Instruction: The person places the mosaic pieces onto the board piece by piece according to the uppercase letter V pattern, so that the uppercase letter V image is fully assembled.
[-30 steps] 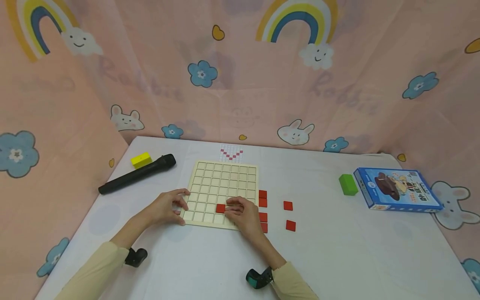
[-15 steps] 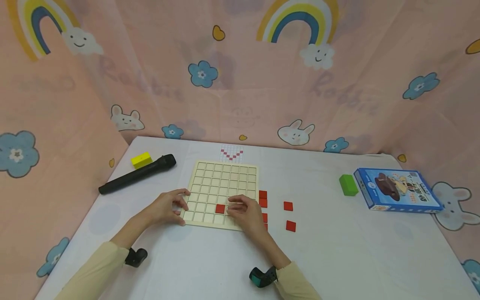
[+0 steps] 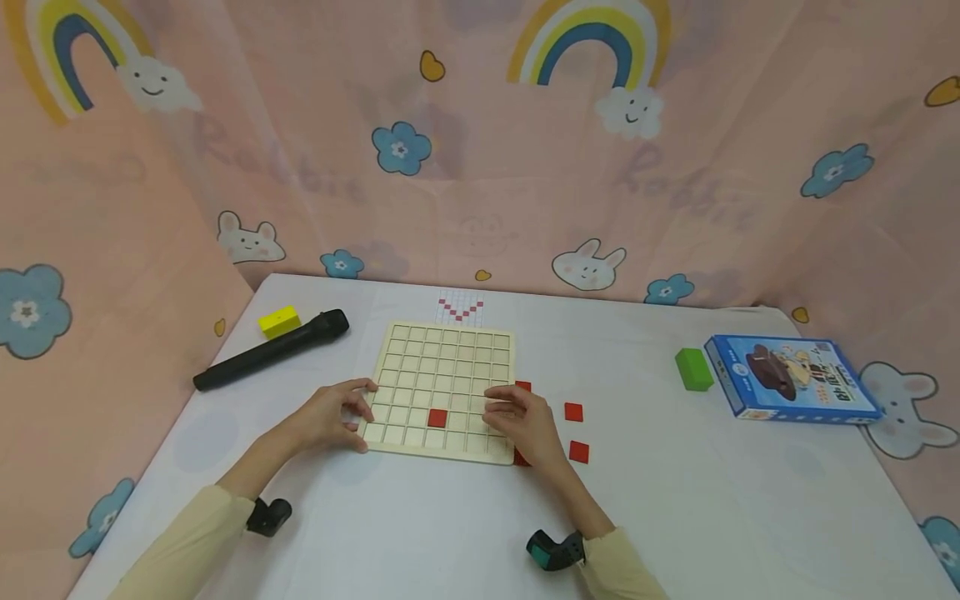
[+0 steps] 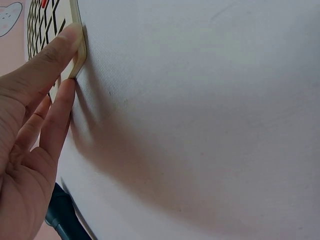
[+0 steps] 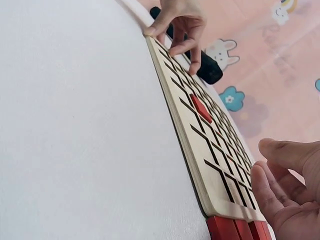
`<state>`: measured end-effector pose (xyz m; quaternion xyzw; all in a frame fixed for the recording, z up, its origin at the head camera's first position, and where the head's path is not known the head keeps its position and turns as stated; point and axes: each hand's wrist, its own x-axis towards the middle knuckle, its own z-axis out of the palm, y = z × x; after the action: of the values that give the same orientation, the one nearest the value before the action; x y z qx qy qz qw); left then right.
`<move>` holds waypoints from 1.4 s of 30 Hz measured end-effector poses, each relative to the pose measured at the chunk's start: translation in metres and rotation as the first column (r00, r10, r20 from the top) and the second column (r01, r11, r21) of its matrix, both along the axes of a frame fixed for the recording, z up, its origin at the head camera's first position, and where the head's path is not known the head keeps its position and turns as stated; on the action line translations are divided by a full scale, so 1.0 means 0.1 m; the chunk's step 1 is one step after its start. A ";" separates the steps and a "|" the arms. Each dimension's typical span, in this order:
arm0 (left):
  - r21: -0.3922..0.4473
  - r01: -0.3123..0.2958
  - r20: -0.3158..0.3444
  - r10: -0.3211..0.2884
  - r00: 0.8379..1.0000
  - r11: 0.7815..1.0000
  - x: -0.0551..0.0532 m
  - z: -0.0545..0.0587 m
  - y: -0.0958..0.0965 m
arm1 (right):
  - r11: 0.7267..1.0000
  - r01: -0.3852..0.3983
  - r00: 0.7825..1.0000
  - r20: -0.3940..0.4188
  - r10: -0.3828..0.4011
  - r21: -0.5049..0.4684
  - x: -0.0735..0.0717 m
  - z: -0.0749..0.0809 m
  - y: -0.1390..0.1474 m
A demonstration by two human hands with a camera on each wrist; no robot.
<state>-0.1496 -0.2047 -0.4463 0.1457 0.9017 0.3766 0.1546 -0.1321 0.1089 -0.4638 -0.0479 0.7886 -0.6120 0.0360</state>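
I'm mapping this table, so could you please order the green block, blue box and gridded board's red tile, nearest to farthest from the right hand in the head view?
1. Red tile: on the gridded board, left of the right hand.
2. Green block: right of the hand.
3. Blue box: right of the block.

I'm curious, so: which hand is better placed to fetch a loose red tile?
Likely the right hand: it looks empty, close to loose red tiles, while the left hand holds the left edge of the grid board.
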 end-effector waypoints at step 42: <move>0.004 -0.004 0.011 0.004 1.000 1.000 0.00 0.00 -0.01 | 0.973 -0.052 0.997 0.074 0.036 0.225 0.29 -0.19 1.41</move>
<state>-0.1499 -0.2061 -0.4467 0.1421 0.9003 0.3796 0.1584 -0.1029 0.2498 -0.4825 -0.0397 0.8503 -0.5183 0.0820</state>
